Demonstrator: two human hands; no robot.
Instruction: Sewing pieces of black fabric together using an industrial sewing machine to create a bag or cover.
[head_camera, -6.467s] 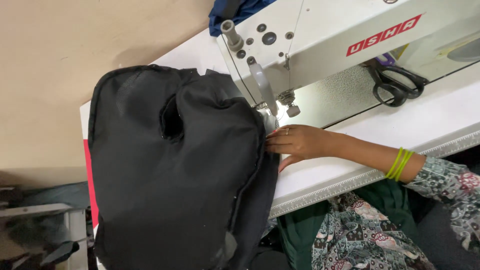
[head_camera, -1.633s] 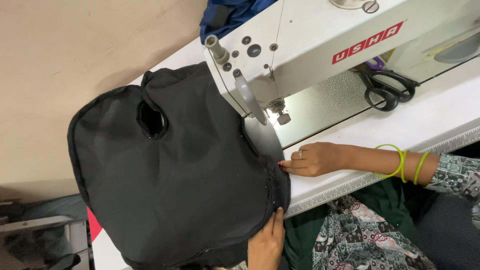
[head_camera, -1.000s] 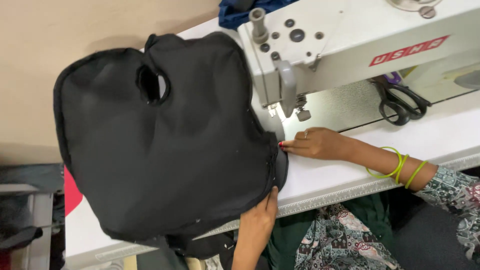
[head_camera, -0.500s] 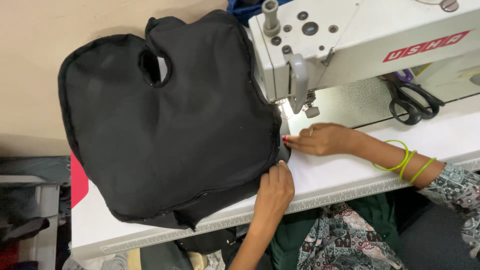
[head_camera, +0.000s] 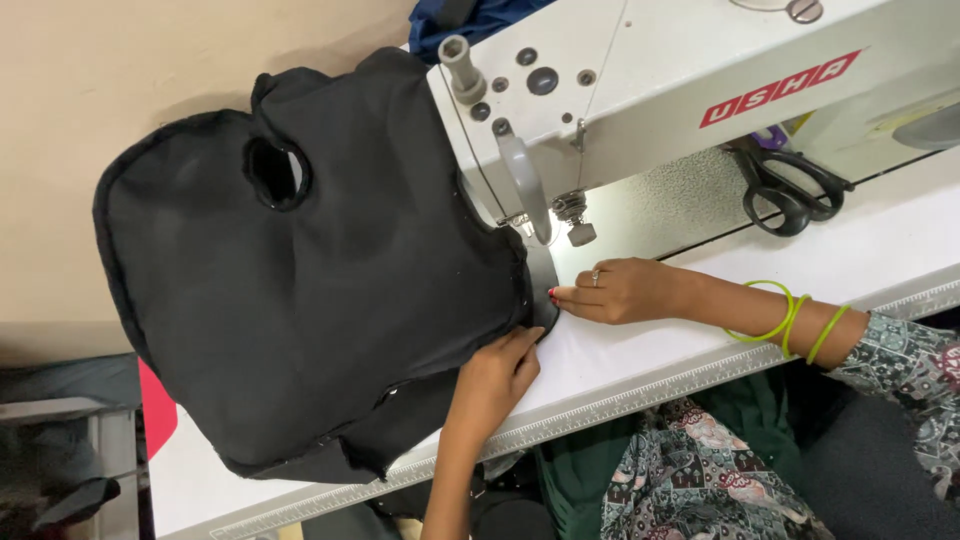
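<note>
Both hands press flat, fingers open: my left hand (head_camera: 497, 372) on the near edge of the black bag panel (head_camera: 300, 300), my right hand (head_camera: 612, 291) beside the presser foot (head_camera: 578, 232). I judge the seam is being lined up under the white sewing machine (head_camera: 680, 90); feeding demands steady, even guidance.

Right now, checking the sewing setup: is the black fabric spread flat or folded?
Spread flat: the black fabric lies open across the table.

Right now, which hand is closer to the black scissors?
Right. The right hand rests on the table in front of the machine, below and left of the scissors. The left hand is farther away, on the black fabric.
</note>
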